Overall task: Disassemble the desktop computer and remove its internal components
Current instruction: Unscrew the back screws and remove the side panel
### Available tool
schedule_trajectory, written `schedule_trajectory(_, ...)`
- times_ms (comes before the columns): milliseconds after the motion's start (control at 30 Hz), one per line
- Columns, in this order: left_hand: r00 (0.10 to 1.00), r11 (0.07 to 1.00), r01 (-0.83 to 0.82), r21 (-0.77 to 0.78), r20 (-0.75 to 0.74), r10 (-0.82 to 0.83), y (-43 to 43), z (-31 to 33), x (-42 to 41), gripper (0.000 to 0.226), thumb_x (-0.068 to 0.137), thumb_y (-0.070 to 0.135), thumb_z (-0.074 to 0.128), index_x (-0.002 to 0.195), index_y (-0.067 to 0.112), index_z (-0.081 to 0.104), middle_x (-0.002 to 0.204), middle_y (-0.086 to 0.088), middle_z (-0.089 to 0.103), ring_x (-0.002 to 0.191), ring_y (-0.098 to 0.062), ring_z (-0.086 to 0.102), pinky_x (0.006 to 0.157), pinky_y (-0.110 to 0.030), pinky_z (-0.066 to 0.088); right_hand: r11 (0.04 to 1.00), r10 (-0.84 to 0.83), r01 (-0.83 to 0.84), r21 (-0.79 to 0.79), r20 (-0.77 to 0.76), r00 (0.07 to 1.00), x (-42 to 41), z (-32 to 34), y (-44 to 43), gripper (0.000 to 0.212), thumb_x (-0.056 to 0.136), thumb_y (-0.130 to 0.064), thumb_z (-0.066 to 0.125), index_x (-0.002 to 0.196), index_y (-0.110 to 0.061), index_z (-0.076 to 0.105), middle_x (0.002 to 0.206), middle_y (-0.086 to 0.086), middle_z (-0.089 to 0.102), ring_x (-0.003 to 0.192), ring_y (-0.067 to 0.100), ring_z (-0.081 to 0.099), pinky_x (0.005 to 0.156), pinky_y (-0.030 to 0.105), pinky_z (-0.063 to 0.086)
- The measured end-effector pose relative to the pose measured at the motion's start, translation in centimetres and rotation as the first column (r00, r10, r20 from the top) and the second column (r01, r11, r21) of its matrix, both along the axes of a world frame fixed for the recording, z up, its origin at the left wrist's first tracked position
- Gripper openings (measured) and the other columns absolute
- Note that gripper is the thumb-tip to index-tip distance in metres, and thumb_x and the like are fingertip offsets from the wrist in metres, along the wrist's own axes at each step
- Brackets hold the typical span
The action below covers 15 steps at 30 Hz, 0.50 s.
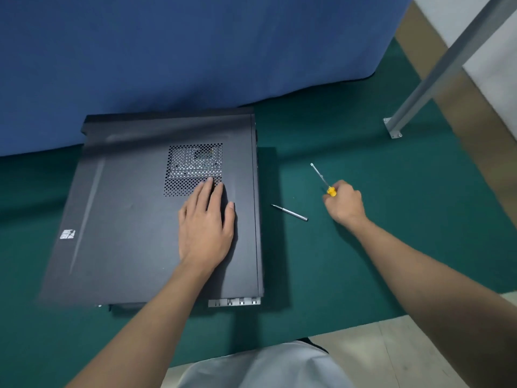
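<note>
- Green mat (349, 261) across the work surface, blue cloth (195, 51) hanging behind, grey metal post (447, 65) off to the right.
- The desktop computer case (126, 219) lies on its side at the mat's left, side panel up and not yet removed, vent grille (193, 166) showing.
- Looks like heavy, rigid steel with slick paint, so take it by the edges, not the flat face.
- Left hand (205, 228) lies flat on the panel, fingers straight, fingertips at the grille.
- Right hand (345, 205), well apart, is curled round a yellow-handled screwdriver (321, 177).
- A loose metal shaft (289, 212) lies between the case and that hand.
</note>
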<state>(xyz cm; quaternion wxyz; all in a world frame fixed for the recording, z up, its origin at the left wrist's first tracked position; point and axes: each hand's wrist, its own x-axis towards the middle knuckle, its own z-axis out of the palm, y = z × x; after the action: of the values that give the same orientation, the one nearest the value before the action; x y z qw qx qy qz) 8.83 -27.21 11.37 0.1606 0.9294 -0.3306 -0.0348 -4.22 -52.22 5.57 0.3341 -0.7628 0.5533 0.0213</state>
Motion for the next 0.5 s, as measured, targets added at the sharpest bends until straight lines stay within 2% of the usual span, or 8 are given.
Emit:
schedule_trajectory(133,0.996,0.996,0.093,-0.01,0.0,-0.093,2.8,0.1,-1.5,0.049,0.102,0.035,0.037,0.146,0.014,0.04,0.156,-0.002,0.031,0.146,-0.017,0.022,0.116,-0.038,0.019,0.997,-0.051,0.038,0.071,0.184,0.982,-1.3,2.6,5.9,0.014,0.088,-0.024,0.056,0.095,-0.012,0.055,0.093,0.012,0.064,0.094,0.032,0.056,0.069,0.031,0.042)
schedule_trajectory(300,0.978,0.978,0.205,-0.025,-0.042,-0.206,7.2,0.1,-2.9,0.049,0.103,0.036,0.036,0.147,0.015,0.037,0.158,-0.001,0.028,0.147,-0.016,0.018,0.118,-0.035,0.013,0.998,-0.053,0.039,0.054,0.277,0.959,-2.1,6.0,14.7,0.021,0.094,-0.029,0.052,0.1,-0.01,0.058,0.094,0.01,0.065,0.095,0.032,0.056,0.077,0.036,0.045)
schedule_trajectory(400,0.965,0.966,0.239,-0.096,-0.087,-0.247,9.6,0.5,-3.7,0.043,0.1,0.029,0.047,0.141,0.013,0.048,0.153,-0.003,0.038,0.143,-0.018,0.028,0.115,-0.036,0.021,0.996,-0.078,0.063,0.056,0.336,0.939,-3.0,7.5,19.4,0.021,0.095,-0.031,0.053,0.098,-0.01,0.058,0.089,0.009,0.065,0.09,0.032,0.058,0.078,0.04,0.049)
schedule_trajectory(500,0.961,0.955,0.25,-0.16,-0.082,-0.265,11.7,1.0,-4.7,0.03,0.094,0.018,0.059,0.123,0.009,0.064,0.138,-0.005,0.055,0.131,-0.023,0.045,0.105,-0.038,0.035,0.99,-0.12,0.079,0.115,0.407,0.905,-4.2,8.4,23.4,0.02,0.096,-0.03,0.05,0.09,-0.013,0.06,0.076,0.004,0.066,0.073,0.028,0.058,0.073,0.045,0.051)
